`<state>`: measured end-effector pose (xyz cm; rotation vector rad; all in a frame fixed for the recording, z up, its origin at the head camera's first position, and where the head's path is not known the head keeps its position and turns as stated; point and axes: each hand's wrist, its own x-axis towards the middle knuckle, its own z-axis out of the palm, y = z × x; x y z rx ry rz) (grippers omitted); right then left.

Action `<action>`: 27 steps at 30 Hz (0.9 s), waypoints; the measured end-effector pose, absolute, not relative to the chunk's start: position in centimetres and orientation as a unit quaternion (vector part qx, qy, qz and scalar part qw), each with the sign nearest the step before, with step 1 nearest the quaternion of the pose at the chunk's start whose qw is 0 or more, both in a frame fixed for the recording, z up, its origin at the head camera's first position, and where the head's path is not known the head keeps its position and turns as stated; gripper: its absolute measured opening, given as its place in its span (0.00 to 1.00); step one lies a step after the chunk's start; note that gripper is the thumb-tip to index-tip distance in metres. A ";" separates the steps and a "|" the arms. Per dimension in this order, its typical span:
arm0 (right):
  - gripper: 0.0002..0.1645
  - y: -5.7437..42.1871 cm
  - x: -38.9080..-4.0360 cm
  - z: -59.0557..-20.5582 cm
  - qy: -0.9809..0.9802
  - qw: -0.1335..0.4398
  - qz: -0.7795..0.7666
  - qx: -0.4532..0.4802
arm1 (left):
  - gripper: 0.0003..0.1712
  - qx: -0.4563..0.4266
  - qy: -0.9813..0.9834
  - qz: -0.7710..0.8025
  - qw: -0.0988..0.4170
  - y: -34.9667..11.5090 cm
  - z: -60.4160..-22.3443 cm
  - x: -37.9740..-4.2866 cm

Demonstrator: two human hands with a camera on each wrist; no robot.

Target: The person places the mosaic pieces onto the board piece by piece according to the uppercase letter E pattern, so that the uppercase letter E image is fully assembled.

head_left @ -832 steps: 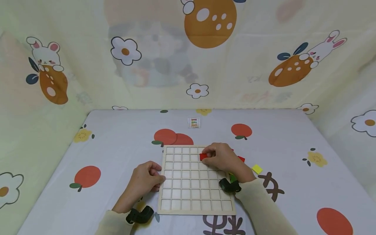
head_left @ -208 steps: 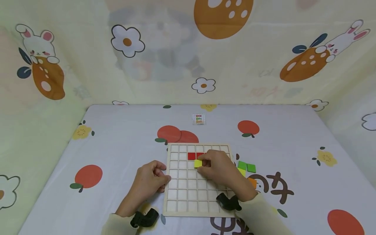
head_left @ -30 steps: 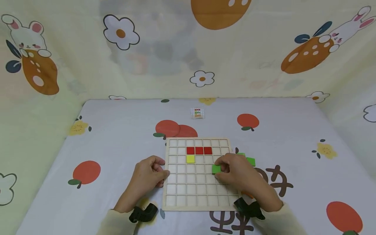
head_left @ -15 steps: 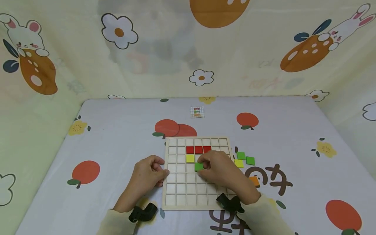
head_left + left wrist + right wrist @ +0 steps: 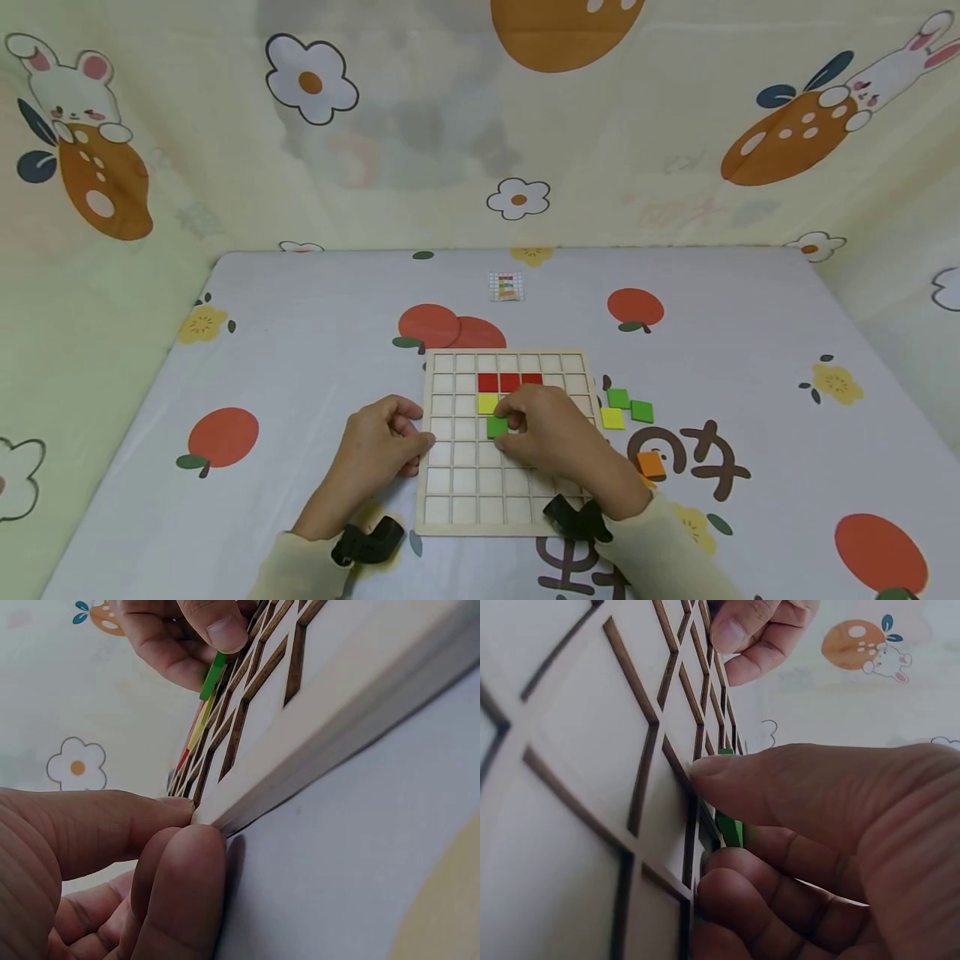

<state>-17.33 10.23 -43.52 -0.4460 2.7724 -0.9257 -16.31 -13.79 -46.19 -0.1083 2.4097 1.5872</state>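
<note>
A wooden board [image 5: 453, 530] with a grid of square cells lies on the table. Three red tiles [image 5: 510, 382] form a row in its upper part, with a yellow tile [image 5: 487, 403] under the leftmost. My right hand [image 5: 551, 433] pinches a green tile [image 5: 497, 427] between thumb and fingers, just below the yellow one; in the left wrist view this green tile [image 5: 214, 676] is tilted over the grid. At the board's left edge, my left hand [image 5: 382, 437] grips the frame, index fingertip on top and thumb [image 5: 187, 877] against the side.
Right of the board lie loose green tiles [image 5: 618, 398], a yellow tile [image 5: 612, 418] and an orange tile [image 5: 651, 465], with more orange partly hidden by the right wrist. A small printed pattern card [image 5: 506, 287] lies behind the board.
Over the longer span, the red tiles and one yellow tile were set in the board. In the last second, my right hand carried the green tile leftward across the grid. The left hand stayed put.
</note>
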 end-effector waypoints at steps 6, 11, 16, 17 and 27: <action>0.10 10.0 -17.2 -43.6 0.933 0.090 -0.313 -0.152 | 0.15 -0.039 0.826 0.547 0.129 -13.8 -46.1 -16.3; 0.10 9.7 -17.1 -43.8 0.935 0.084 -0.313 -0.145 | 0.15 -0.038 0.825 0.549 0.131 -13.9 -46.0 -16.3; 0.11 9.5 -17.0 -43.8 0.936 0.079 -0.313 -0.141 | 0.15 -0.033 0.823 0.551 0.132 -13.9 -46.0 -16.3; 0.11 9.4 -17.0 -43.8 0.936 0.079 -0.312 -0.141 | 0.14 -0.033 0.823 0.551 0.132 -13.9 -46.0 -16.3; 0.12 9.3 -17.0 -43.8 0.937 0.075 -0.311 -0.142 | 0.15 -0.032 0.824 0.551 0.133 -13.8 -45.7 -16.2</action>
